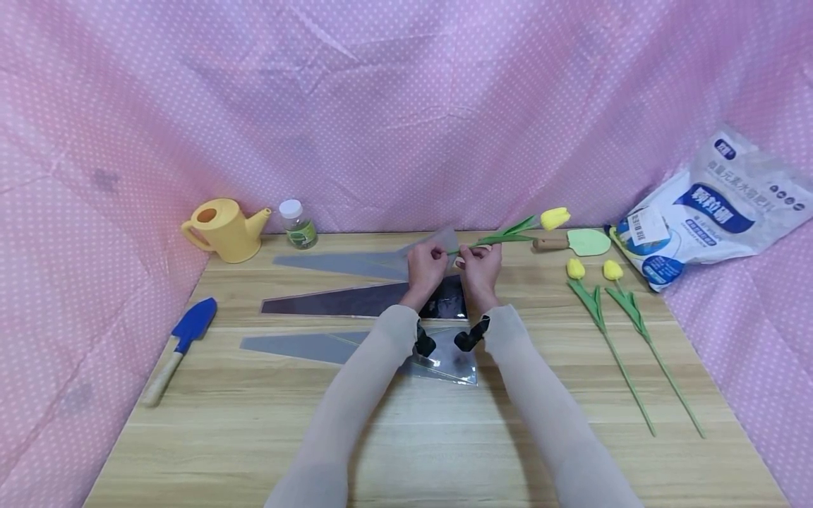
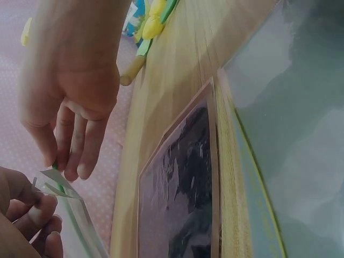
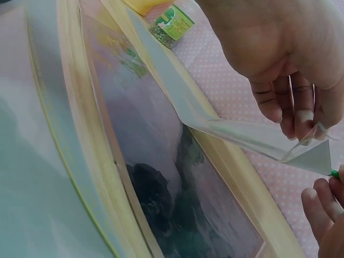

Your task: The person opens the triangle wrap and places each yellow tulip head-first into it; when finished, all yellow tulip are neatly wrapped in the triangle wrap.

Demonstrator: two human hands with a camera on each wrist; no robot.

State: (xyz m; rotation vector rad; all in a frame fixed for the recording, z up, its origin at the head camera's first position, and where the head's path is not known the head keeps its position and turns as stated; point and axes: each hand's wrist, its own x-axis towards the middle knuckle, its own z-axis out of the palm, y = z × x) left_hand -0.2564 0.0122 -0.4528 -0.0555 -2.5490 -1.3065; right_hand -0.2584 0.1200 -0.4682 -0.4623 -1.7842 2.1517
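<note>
Our left hand [image 1: 427, 267] pinched the film at the raised wide end of a grey sleeve [image 1: 362, 266], while our right hand [image 1: 480, 269] held a yellow tulip [image 1: 508, 238] by its stem just beside it. We had the bloom pointing to the right, near a green trowel [image 1: 587, 242], above the back edge of the table [image 1: 438, 437]. From the left wrist we saw green running along the sleeve, but could not tell whether it lay inside or behind. Nearer us lay a dark sleeve [image 1: 336, 301], then a second grey sleeve [image 1: 317, 346], partly under our forearms. To our right, two more tulips [image 1: 595, 314] lay side by side below a white bag [image 1: 711, 212]. To our left stood a yellow watering can [image 1: 227, 233] and a white-lidded jar [image 1: 300, 226], with a blue trowel [image 1: 183, 344] nearer us.
</note>
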